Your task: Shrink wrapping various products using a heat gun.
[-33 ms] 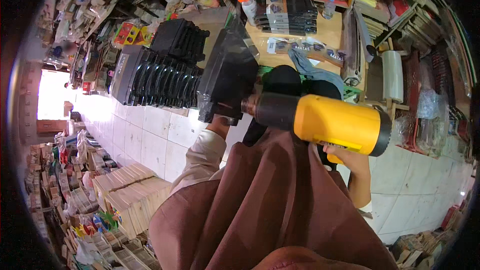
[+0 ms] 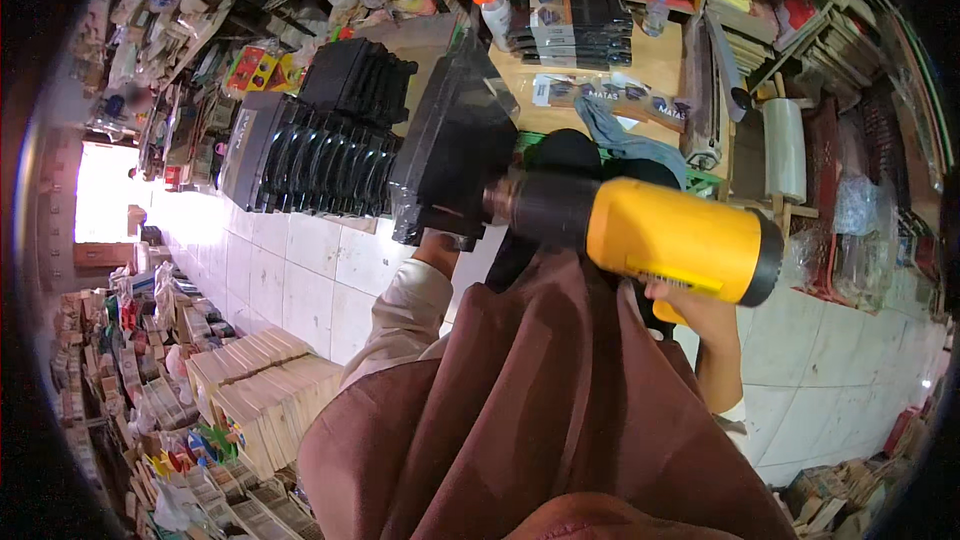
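Note:
My right hand (image 2: 700, 315) is closed around the handle of a yellow heat gun (image 2: 675, 240) with a black nozzle end (image 2: 550, 208). The nozzle points left at a flat black plastic case (image 2: 455, 140) in clear film, very near its lower right side. My left hand (image 2: 438, 248) supports this case from below; most of its fingers are hidden beneath it. Loose clear film (image 2: 480, 60) sticks up at the case's far corner. Just left of it stands a row of similar black cases (image 2: 320, 155), with a second group of black cases (image 2: 355, 80) behind.
On the wooden table (image 2: 510, 80) ahead are a stack of banded black cases (image 2: 570, 20), printed paper strips (image 2: 605, 95), a spray bottle with orange top (image 2: 490, 5) and a grey cloth (image 2: 625, 140). A clear film roll (image 2: 785, 150) stands right. Bundled wooden pieces (image 2: 260, 390) sit lower left.
The heat gun has shifted very slightly up and left. The held case has barely moved.

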A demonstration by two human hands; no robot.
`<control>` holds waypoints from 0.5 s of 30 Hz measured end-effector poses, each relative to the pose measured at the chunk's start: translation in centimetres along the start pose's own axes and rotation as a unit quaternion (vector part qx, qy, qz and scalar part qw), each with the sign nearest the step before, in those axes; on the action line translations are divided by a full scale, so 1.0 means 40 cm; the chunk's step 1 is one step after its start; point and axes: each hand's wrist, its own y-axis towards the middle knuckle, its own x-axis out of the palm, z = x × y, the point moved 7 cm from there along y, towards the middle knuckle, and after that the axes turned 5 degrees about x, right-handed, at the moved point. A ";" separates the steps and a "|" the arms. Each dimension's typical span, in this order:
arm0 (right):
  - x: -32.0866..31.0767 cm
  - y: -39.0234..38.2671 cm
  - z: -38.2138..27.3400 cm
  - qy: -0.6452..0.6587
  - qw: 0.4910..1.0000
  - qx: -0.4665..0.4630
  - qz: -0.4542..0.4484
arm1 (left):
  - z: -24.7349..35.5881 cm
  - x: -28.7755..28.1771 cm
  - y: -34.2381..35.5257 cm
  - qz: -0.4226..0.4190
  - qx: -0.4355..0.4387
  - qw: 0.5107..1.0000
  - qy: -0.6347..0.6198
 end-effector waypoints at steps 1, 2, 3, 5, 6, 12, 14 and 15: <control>0.007 0.011 -0.009 0.001 1.000 0.001 0.003 | -0.003 0.006 -0.002 -0.001 -0.011 1.000 0.002; 0.005 0.026 -0.007 0.062 0.996 0.055 0.023 | -0.003 0.014 -0.002 -0.002 -0.022 1.000 0.003; 0.002 0.040 0.004 0.125 0.985 0.107 0.044 | -0.001 0.023 -0.002 -0.003 -0.033 0.999 0.005; -0.004 0.069 0.000 0.154 0.975 0.134 0.089 | 0.008 0.055 -0.010 -0.004 -0.047 0.999 0.005; -0.006 0.069 -0.002 0.159 0.975 0.129 0.085 | 0.035 0.083 -0.019 -0.003 -0.001 0.998 0.065; 0.036 -0.010 0.020 0.125 0.973 0.188 -0.054 | 0.026 0.056 0.004 0.042 -0.068 0.995 -0.063; 0.068 -0.023 -0.012 0.172 0.963 0.192 -0.084 | 0.072 0.042 0.031 0.005 0.010 0.999 0.038; 0.064 -0.024 0.004 0.173 0.962 0.194 -0.084 | 0.077 0.028 0.031 0.006 0.007 0.999 0.038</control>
